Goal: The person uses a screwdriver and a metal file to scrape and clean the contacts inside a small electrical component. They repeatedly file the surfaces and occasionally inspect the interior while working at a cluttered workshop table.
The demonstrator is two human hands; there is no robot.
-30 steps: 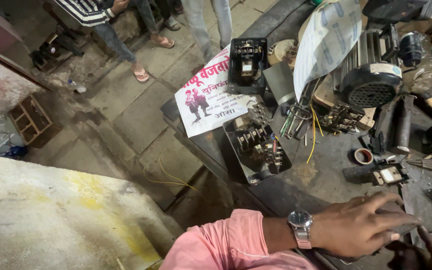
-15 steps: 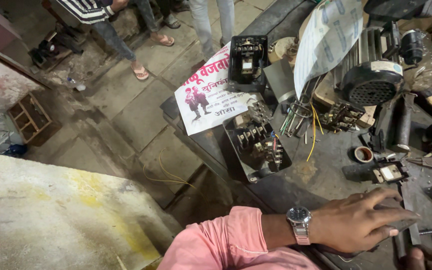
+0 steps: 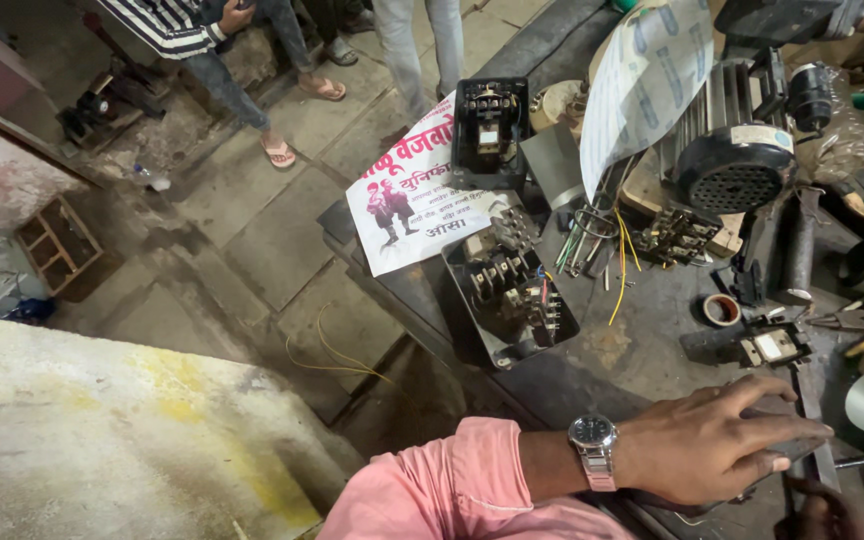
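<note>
Change: since a second ago the left hand (image 3: 717, 445) has been drawn a little lower and closer to the near edge of the dark, grimy metal workbench (image 3: 612, 350); its fingers have been flattened and stretched out over a dark flat object beneath the palm.
Meaning: the hand is judged to be pressing that object down to steady it, not lifting it.
Left grip: spread and laid flat, palm down, nothing enclosed; a silver wristwatch (image 3: 594, 450) and a pink sleeve (image 3: 452, 495) are worn on that arm.
Right hand: only a sliver (image 3: 822, 510) is seen at the bottom edge, just beyond the left fingertips; whether it is clenched or loose cannot be told.
Thing under the hand: mostly hidden by the palm, its kind cannot be told; it lies at the near edge of the workbench.
Landmark: open black electrical starter box with contact blocks (image 3: 512, 290), lying mid-bench.
Right of the box: a small roll of tape (image 3: 722, 309), and further off a grey finned electric motor with a black perforated end cover (image 3: 737, 150).
Beyond the box: a second black switch unit (image 3: 492, 130), and beside it a white printed paper poster (image 3: 412, 195) hanging over the bench edge.
Between box and motor: loose yellow wire strands (image 3: 620, 270).
Room: a stone-paved floor (image 3: 252, 220) is seen left of the box; legs of other people in sandals (image 3: 297, 90) are seen at the top; a pale, stained concrete slab (image 3: 82, 440) fills the lower left.
</note>
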